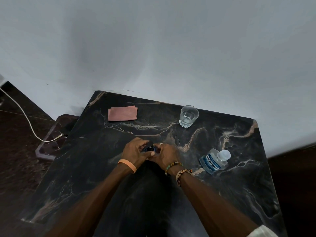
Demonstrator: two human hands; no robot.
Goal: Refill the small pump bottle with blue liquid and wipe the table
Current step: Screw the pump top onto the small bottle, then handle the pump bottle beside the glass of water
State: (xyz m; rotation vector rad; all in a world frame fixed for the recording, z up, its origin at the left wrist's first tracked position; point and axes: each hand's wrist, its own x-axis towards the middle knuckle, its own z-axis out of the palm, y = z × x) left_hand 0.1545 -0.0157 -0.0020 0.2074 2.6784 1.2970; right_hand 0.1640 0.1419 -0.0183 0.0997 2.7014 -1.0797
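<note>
- I see both hands meeting near the middle of the bench [239, 194], with the pump bottle [150, 149] between them, well in from every edge.
- My left hand [135, 151] has its grip curled over the dark pump top; my right hand [166, 156] has its grip wrapped round the body below. Most of the bottle is hidden by the fingers, so I cannot tell whether the top is screwed on or loose.
- I judge this to be work at the pump top, opening or closing it.
- The mouthwash bottle [214, 161] of blue liquid stands near the right edge with its cap on.
- Risk: if the lower grip slackens while the top is twisted, the small bottle could spin or tip and spill on the dark stone, where blue would be hard to spot.
- Risk: a wide elbow swing to the right could knock the mouthwash bottle off that edge.
- The glass [188, 116] of clear liquid by the far edge could be struck when reaching for the pink cloth [122, 113] near the far left corner.
</note>
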